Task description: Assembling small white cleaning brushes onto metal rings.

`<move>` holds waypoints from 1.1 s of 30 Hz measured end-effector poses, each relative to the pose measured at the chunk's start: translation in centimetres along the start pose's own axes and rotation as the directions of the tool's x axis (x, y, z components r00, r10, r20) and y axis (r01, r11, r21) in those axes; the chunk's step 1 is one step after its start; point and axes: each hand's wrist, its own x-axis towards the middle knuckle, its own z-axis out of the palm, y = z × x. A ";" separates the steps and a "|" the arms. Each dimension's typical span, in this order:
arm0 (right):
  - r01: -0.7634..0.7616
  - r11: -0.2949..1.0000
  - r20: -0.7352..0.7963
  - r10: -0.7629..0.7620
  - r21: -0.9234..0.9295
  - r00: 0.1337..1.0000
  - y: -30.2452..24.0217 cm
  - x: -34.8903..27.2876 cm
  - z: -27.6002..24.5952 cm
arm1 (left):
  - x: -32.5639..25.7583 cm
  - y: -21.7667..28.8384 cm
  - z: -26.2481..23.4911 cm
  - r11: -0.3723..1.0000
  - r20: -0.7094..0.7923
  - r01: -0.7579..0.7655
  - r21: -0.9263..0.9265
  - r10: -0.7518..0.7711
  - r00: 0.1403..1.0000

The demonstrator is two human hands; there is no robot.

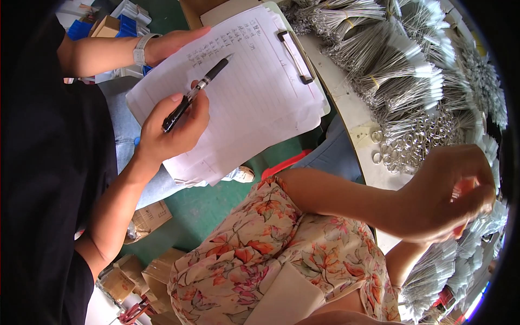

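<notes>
My left hand (452, 197) reaches out over the right side of the worktable, its fingers curled inward. A small reddish, partly see-through thing (463, 188) shows between the fingers, too blurred to name. Below it my right forearm (407, 261) rises toward the same spot, and its hand is mostly hidden behind the left one. Around both lie many thin wire brushes (403, 81) with pale bristle ends, bundled with yellow bands. Nearest my left wrist are the brushes' looped wire ends (417, 138).
At left a person in black (54, 179) holds a clipboard (323, 103) with handwritten paper (244, 108) and a pen (195, 95). Cardboard boxes (146, 221) stand on the green floor (216, 208). Something red (287, 164) sits by the white table's edge (355, 116).
</notes>
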 end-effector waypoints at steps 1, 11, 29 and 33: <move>0.038 0.993 0.192 -0.016 -0.110 0.981 0.7 -0.3 1.5 | -1.3 2.1 -0.7 0.916 -0.227 0.096 -0.389 -0.196 0.954; 0.745 0.661 0.984 -0.173 0.088 0.037 11.4 -2.0 17.4 | -0.2 2.3 -1.3 0.474 -0.362 -0.121 -0.872 -0.459 0.811; 0.787 0.615 0.980 -0.186 0.059 0.072 13.5 -4.1 20.9 | 1.6 2.1 -1.8 0.538 -0.384 -0.117 -0.835 -0.417 0.823; 0.565 0.822 0.990 -0.005 -0.078 0.143 10.3 -1.8 18.3 | 0.8 2.5 -2.4 0.543 -0.375 -0.116 -0.832 -0.396 0.838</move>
